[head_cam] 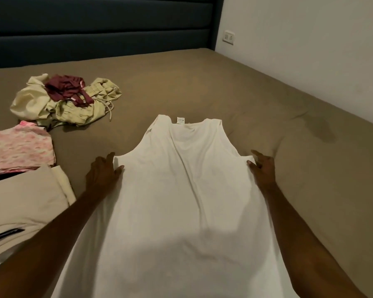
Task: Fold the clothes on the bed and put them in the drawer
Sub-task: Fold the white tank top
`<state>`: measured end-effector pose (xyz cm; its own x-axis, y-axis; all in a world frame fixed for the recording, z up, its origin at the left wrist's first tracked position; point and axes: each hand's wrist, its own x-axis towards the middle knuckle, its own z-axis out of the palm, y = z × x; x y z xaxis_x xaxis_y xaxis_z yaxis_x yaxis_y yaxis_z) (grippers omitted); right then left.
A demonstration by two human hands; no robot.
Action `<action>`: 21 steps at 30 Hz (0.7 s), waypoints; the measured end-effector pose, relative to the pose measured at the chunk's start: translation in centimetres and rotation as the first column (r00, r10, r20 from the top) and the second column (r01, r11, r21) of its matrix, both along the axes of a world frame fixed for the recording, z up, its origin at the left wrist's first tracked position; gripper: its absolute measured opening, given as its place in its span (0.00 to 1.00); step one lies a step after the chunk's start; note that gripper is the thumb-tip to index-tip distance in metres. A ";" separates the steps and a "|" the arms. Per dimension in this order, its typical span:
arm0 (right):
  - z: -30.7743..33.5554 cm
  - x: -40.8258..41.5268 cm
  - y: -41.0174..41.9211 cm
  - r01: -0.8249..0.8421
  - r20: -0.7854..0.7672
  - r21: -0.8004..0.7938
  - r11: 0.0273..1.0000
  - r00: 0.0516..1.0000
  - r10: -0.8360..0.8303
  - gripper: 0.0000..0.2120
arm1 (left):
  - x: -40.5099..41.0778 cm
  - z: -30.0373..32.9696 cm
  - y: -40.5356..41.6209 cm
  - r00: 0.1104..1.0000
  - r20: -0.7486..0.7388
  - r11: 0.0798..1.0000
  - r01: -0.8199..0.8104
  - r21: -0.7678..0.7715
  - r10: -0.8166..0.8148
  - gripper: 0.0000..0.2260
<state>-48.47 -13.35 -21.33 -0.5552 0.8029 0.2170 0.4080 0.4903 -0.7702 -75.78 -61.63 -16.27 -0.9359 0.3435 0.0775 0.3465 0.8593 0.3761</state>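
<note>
Fingers [108, 161] of the left hand [102, 174] are loosely extended, thumb lying on the underarm edge of the white sleeveless top [181, 190]; the right hand [264, 168] does likewise at the opposite edge. Whether either pinches the fabric cannot be told. The top lies flat, neck label away from the person, on the bed [256, 100], which has a brown sheet. Dark blue padded headboard [99, 24] behind; pale wall [310, 50] to the right with one socket [228, 37]. Left side: one unfolded heap [63, 102] of cream and maroon garments, one folded pink item [19, 147], one folded beige item [24, 203].
</note>
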 end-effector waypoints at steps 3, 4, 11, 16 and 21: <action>-1.3 -1.7 2.4 0.011 0.023 -0.049 0.999 1.000 -0.010 0.16 | -3.1 -1.0 1.6 1.000 -0.005 0.999 0.025 0.037 -0.024 0.22; -1.5 -1.6 2.5 0.032 -0.025 -0.063 0.998 0.999 -0.033 0.12 | -3.8 -1.1 1.7 1.000 -0.007 0.997 0.016 0.071 -0.015 0.19; -1.8 -2.0 4.3 0.081 -0.195 -0.295 0.952 0.970 -0.143 0.06 | -7.8 -3.3 0.9 0.998 0.050 0.930 -0.055 0.364 0.039 0.11; -2.4 -2.2 5.5 0.126 -0.170 -0.251 0.960 0.970 -0.172 0.06 | -9.1 -3.4 0.1 0.993 0.071 0.874 -0.115 0.472 0.093 0.12; -2.5 -2.5 6.1 0.195 -0.088 -0.104 0.975 0.975 -0.205 0.10 | -10.2 -3.8 -0.7 0.984 0.139 0.891 -0.158 0.426 0.108 0.13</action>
